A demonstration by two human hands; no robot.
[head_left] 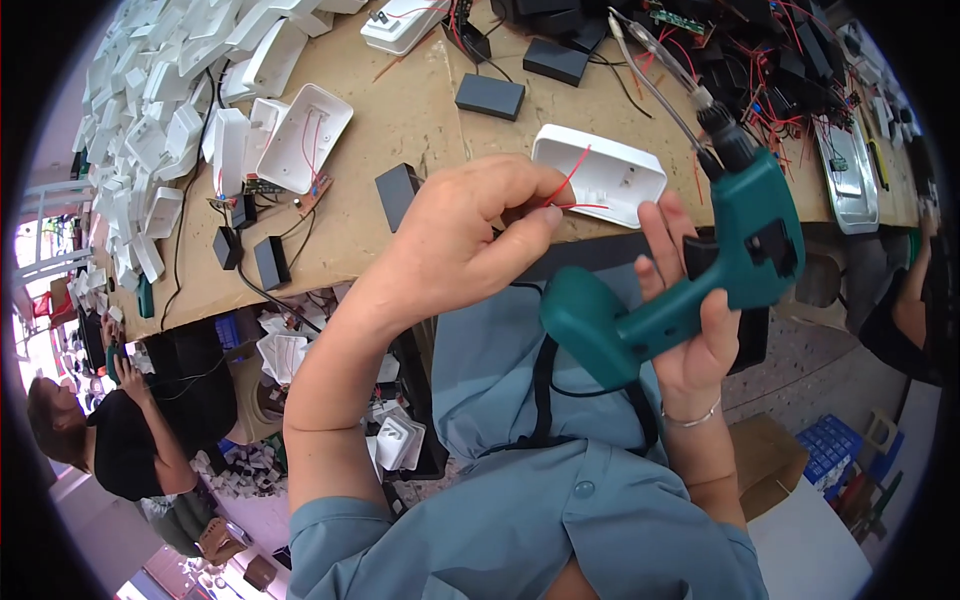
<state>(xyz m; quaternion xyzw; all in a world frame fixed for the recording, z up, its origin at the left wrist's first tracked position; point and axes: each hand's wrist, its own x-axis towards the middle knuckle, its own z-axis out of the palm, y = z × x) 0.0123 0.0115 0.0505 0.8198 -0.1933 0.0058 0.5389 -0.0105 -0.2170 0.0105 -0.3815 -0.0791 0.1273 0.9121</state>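
Note:
My left hand (465, 235) pinches thin red wires (572, 178) between thumb and fingertips, at the near edge of the table. The wires run from an open white plastic housing (627, 170), which lies hollow side up just beyond my fingers. In my right hand (705, 345) is a green pistol-grip soldering gun (755, 230). My thumb lies across its handle, while the other fingers are partly extended behind it. Its thin metal tip points up and away over the table. The wire ends inside my left hand's grip are hidden.
White housings (180, 90) are piled at the far left. An opened housing (308, 138) with a small circuit board lies nearer. Black boxes (490, 96) sit mid-table; tangled wires and boards fill the far right, near a metal tray (848, 175). Another person (120, 430) works at left.

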